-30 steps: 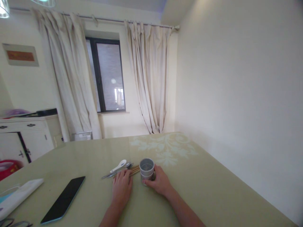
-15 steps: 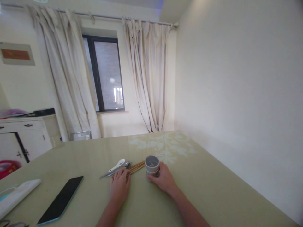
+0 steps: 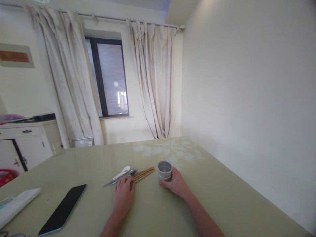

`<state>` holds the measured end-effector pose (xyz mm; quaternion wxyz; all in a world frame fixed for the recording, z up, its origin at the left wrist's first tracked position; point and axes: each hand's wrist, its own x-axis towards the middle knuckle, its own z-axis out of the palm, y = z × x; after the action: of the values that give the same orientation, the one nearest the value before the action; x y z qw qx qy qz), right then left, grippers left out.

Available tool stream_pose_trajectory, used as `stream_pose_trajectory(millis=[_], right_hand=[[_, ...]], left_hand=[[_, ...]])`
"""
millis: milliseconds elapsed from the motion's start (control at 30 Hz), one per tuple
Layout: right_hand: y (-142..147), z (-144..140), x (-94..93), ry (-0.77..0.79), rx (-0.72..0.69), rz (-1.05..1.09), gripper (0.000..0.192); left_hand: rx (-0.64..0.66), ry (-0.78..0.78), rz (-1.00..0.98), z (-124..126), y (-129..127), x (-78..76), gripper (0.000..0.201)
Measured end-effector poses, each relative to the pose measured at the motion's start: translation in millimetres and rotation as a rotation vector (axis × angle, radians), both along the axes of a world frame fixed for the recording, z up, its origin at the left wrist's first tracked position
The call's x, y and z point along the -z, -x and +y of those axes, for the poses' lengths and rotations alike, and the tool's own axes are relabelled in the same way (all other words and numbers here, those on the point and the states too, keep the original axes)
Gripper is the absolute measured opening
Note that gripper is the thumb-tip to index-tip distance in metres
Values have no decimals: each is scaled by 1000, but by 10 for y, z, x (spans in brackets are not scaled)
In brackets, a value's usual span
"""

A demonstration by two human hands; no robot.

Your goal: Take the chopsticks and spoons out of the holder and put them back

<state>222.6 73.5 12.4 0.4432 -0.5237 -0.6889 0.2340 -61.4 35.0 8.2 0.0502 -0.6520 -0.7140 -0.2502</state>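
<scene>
My right hand (image 3: 177, 184) grips a small grey cup (image 3: 165, 170) with holes in its bottom, upright on the pale green table (image 3: 222, 204). My left hand (image 3: 123, 195) lies flat on the table, fingertips touching the near ends of wooden chopsticks (image 3: 144, 173) and a metal spoon (image 3: 120, 177). A white ceramic spoon (image 3: 122, 172) lies just behind the metal one. The chopsticks stretch between the two hands, with a small gap to the cup.
A black phone (image 3: 63, 209) lies on the table at the left, with a white flat object (image 3: 17, 204) at the far left edge. A white cabinet (image 3: 27, 141) stands beyond the table. A wall (image 3: 247, 98) runs close along the table's right side.
My right hand has slid the grey cup to the right, away from the chopsticks, exposing their full length. My left hand has stayed on the cutlery.
</scene>
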Motion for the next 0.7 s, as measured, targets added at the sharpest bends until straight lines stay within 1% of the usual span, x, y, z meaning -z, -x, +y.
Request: stream_pose_trajectory(millis=[167, 233, 300, 400, 467, 567, 633, 700], right_hand=[[158, -172, -31, 5, -274, 104, 87], [255, -266, -68, 7, -346, 104, 90], [344, -351, -112, 7, -407, 92, 89], [429, -437, -174, -1, -480, 77, 90], [443, -463, -202, 2, -513, 79, 93], [409, -459, -221, 57, -527, 108, 96], [372, -432, -219, 97, -544, 155, 93], [352, -387, -201, 97, -564, 229, 88]], left_hand=[[29, 14, -13, 15, 4, 31, 19], [44, 18, -13, 20, 8, 47, 20], [57, 26, -14, 24, 12, 60, 22], [82, 31, -20, 26, 19, 61, 24], [124, 9, -51, 24, 21, 51, 25], [223, -38, -183, 25, 22, 39, 28], [271, -63, -285, 28, 20, 38, 29], [302, -100, -354, 29, 13, 36, 30]])
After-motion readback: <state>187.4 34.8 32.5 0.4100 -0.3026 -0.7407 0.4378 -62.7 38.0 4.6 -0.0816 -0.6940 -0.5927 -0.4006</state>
